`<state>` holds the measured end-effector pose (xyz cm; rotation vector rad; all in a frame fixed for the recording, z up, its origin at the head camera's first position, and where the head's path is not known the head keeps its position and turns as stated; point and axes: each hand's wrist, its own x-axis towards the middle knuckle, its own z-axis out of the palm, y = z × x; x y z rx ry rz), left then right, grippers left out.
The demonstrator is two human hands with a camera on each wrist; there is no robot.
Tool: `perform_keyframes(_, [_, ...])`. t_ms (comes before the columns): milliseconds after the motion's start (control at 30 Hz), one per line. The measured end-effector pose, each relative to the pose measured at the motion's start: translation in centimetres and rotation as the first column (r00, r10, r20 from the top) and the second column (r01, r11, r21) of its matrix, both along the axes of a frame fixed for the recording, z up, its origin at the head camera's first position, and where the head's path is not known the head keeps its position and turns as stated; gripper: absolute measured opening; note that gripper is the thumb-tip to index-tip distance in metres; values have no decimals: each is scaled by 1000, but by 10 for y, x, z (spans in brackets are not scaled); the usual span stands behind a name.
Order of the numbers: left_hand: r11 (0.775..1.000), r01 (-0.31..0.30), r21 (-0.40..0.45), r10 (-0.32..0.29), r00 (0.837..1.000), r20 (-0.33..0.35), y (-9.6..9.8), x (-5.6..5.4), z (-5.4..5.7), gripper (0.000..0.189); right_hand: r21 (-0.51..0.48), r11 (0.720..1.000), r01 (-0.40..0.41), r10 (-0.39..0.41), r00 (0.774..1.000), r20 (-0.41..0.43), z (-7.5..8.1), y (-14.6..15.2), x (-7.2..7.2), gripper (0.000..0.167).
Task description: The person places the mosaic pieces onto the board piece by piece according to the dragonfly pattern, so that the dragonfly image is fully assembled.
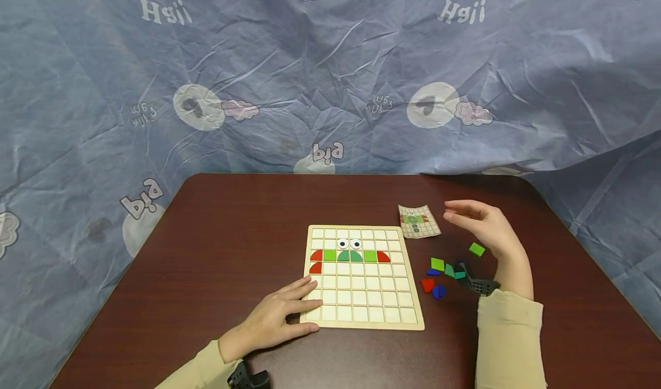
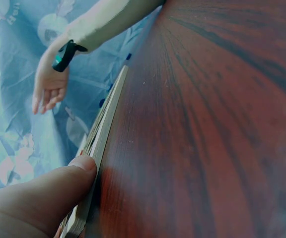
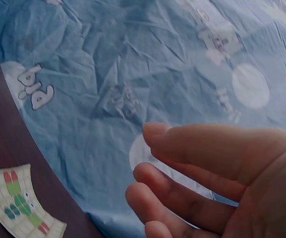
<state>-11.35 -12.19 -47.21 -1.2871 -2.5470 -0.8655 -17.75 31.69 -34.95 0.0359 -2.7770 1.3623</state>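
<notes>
My left hand (image 1: 276, 317) rests with spread fingers on the left edge of a pale wooden grid board (image 1: 361, 297). In the left wrist view its thumb (image 2: 83, 163) lies against the board's side. Set on the board are two eye pieces (image 1: 343, 244), a row of red, light green and dark green pieces, and a second red quarter-round piece (image 1: 315, 268) below the row's left end. Raised over the table's right side, my right hand (image 1: 485, 225) has loosely bent fingers and holds nothing. A curled pattern card (image 1: 424, 230) lies left of it, at the board's far right corner.
Right of the board several loose pieces lie scattered: light green squares (image 1: 437, 264), a red piece (image 1: 427, 285), blue pieces (image 1: 439, 291) and a teal one (image 1: 450, 271). Another light green square (image 1: 477, 249) sits below the right hand. A blue printed cloth (image 1: 310, 90) hangs behind the brown table (image 1: 248, 205).
</notes>
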Motion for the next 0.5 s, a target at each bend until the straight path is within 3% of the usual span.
perform_keyframes(333, [1000,-3,-1,3,1000,14,0,0,1,44,-90,994,57,-50,995,83,-21,49,11,56])
perform_keyframes(500, [1000,-3,-3,3,1000,11,0,0,1,44,-209,972,104,-75,987,142,-32,66,15,47])
